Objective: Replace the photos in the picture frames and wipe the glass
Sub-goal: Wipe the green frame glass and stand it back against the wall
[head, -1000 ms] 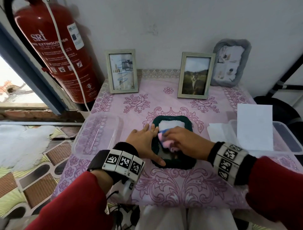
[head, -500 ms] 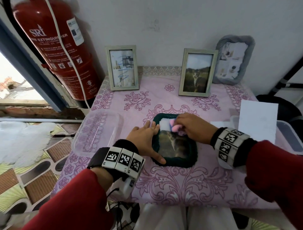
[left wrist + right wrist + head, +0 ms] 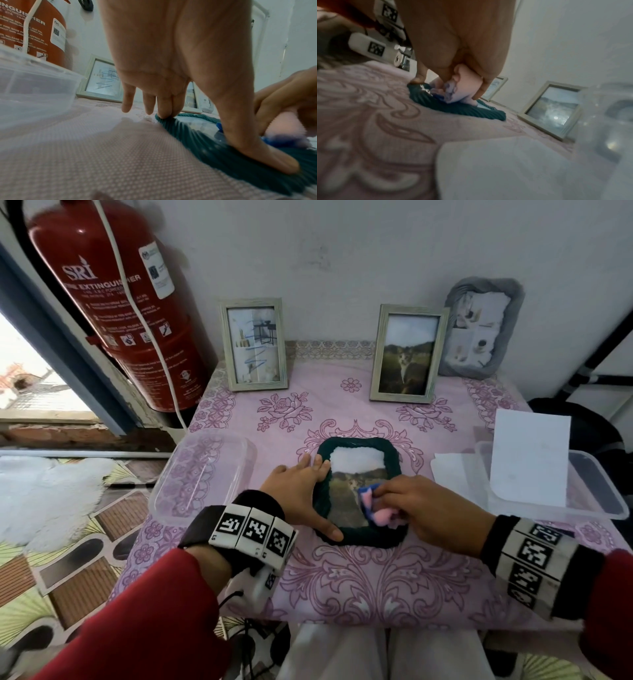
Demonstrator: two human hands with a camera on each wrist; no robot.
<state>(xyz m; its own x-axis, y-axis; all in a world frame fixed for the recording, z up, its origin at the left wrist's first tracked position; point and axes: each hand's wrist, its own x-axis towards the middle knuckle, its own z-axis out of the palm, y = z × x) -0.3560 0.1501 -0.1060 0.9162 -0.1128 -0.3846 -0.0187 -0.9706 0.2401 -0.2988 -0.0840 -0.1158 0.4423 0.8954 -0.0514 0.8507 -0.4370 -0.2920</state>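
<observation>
- Head view: the dark green frame (image 3: pixel 359 537) lies flat on the pink patterned tablecloth (image 3: pixel 359 587). The left hand (image 3: pixel 298 494) lies straight-fingered along the frame's left edge, fingertips on its far left corner and thumb on its near left corner. The right hand (image 3: pixel 428 508) has its fingers curled round a pink and blue cloth (image 3: pixel 376 506), pressed on the lower right part of the glass.
- Past the fingertips, two pale wooden frames (image 3: pixel 255 344) and a grey fabric frame (image 3: pixel 479 326) stand against the wall. A clear container (image 3: pixel 202 474) sits left of the left hand; another container (image 3: pixel 589 491) holding a white sheet (image 3: pixel 529 460) sits right of the right hand. A red fire extinguisher (image 3: pixel 116 302) stands far left.
- Left wrist view: the left hand (image 3: pixel 171 54) has two fingers (image 3: pixel 164 108) close together on the green frame (image 3: pixel 223 148); the other two hang apart, just above the tablecloth. The thumb presses the frame's near rim.
- Right wrist view: blurred; the right hand (image 3: pixel 453 47) clamps the cloth (image 3: pixel 464 86) between thumb and fingers, touching the green frame (image 3: pixel 453 108).
</observation>
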